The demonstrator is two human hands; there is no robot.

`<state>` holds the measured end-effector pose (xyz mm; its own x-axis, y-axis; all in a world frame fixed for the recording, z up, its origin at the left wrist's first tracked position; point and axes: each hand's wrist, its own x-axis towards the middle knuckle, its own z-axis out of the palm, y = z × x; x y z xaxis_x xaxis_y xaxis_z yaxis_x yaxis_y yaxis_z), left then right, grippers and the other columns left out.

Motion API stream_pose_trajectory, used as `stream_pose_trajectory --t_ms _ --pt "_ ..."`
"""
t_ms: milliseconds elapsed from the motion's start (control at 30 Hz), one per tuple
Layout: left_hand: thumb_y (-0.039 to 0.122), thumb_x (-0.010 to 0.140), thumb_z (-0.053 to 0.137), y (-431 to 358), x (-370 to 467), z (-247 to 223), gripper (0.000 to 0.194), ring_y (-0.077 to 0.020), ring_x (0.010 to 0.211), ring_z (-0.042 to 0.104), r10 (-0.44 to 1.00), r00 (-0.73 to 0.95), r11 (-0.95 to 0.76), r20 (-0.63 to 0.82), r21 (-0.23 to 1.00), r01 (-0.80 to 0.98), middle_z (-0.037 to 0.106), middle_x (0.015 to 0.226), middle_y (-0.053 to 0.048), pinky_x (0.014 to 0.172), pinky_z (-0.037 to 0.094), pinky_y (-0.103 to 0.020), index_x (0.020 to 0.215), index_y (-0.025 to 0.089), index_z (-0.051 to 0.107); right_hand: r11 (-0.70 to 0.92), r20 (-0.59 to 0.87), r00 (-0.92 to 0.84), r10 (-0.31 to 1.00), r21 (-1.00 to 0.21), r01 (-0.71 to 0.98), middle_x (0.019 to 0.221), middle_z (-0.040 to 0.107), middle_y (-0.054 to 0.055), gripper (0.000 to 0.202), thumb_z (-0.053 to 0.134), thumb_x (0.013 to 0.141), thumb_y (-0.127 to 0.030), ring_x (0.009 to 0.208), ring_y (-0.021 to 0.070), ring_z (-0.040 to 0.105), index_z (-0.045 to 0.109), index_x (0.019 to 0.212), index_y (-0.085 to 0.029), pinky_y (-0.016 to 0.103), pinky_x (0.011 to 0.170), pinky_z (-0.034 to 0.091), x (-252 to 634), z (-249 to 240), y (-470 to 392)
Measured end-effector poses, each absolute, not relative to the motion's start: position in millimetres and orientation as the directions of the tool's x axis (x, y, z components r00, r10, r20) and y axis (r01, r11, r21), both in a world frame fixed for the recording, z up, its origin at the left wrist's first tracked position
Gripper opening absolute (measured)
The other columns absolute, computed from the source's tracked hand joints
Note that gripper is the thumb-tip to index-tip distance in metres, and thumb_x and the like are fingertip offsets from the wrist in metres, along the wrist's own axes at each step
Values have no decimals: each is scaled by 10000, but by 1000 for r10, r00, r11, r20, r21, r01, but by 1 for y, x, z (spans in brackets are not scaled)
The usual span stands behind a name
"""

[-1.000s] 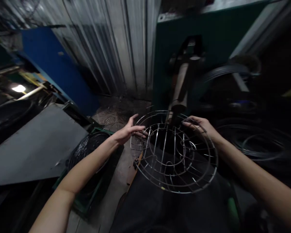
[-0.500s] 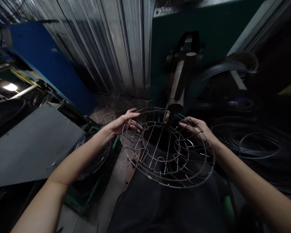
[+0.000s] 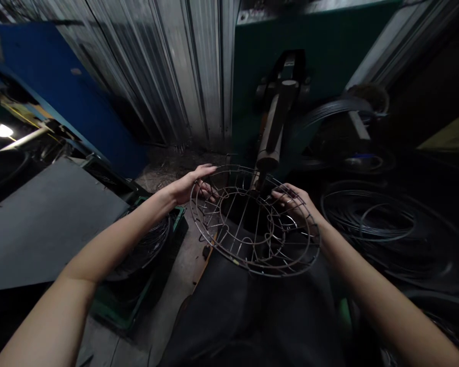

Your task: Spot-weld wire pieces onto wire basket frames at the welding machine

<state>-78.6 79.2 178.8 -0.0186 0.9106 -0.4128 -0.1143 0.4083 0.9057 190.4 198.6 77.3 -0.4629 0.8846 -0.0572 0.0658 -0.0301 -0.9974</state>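
Observation:
A round wire frame (image 3: 248,265), made of several rings joined by short cross wires, is held tilted above my dark-covered lap. My left hand (image 3: 194,184) grips its far left rim, fingers curled round the wire. On the far right side, my right hand (image 3: 294,199) is closed on the rim, its fingers partly behind the wires. Just past the frame's far edge is the blunt end of a thick metal rod (image 3: 270,153), part of a green machine (image 3: 329,56). Whether the frame touches it I cannot tell.
Coils of wire (image 3: 371,214) lie on the right, with another bundle of wire (image 3: 336,108) behind them. At the left stand a grey sheet (image 3: 53,224), a green crate (image 3: 126,316) holding thin wire pieces, and a blue panel (image 3: 69,97). Corrugated metal (image 3: 183,66) forms the back wall.
The view has shifted slightly to the right. Both hands still hold the wire frame, whose near edge has lifted a little and tilted; the right hand sits closer to the left.

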Motion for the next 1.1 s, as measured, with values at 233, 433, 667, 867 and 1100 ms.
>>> stream_pose_trajectory --t_ms 233,433,667,867,1100 --pt "401 904 451 81 -75 184 569 -167 476 619 898 -66 430 -435 900 -79 634 649 -36 502 480 -251 1395 204 240 -22 -36 -482 876 -999 33 674 594 -15 449 791 566 -542 573 90 472 560 739 -197 224 505 339 186 58 203" --pt "553 866 444 99 -89 196 545 -213 541 650 827 -32 561 -561 828 2 677 665 -131 534 488 -284 1155 106 558 -96 -86 -486 870 -995 4 633 549 -27 474 813 526 -534 535 70 413 528 694 -194 213 460 292 179 68 197" --pt "609 832 474 127 -106 216 609 -259 567 639 810 -24 586 -586 810 15 688 718 -171 516 484 -358 1160 111 595 -37 -11 -444 896 -998 -48 603 424 -57 441 790 577 -509 523 69 368 492 696 -207 220 466 297 171 79 209" --pt "365 842 545 108 -92 197 712 -218 579 667 940 -19 342 -342 940 -12 676 757 -98 588 531 -353 1435 164 205 95 93 -410 907 -995 -17 642 435 -45 391 724 658 -525 567 80 383 509 732 -208 212 496 320 174 70 212" --pt "311 866 456 93 -84 180 705 -184 620 676 974 -46 221 -221 975 12 667 817 -85 613 532 -312 1456 157 102 159 169 -344 924 -986 -58 733 521 -34 373 748 637 -470 650 99 467 514 770 -213 238 622 399 170 67 210"
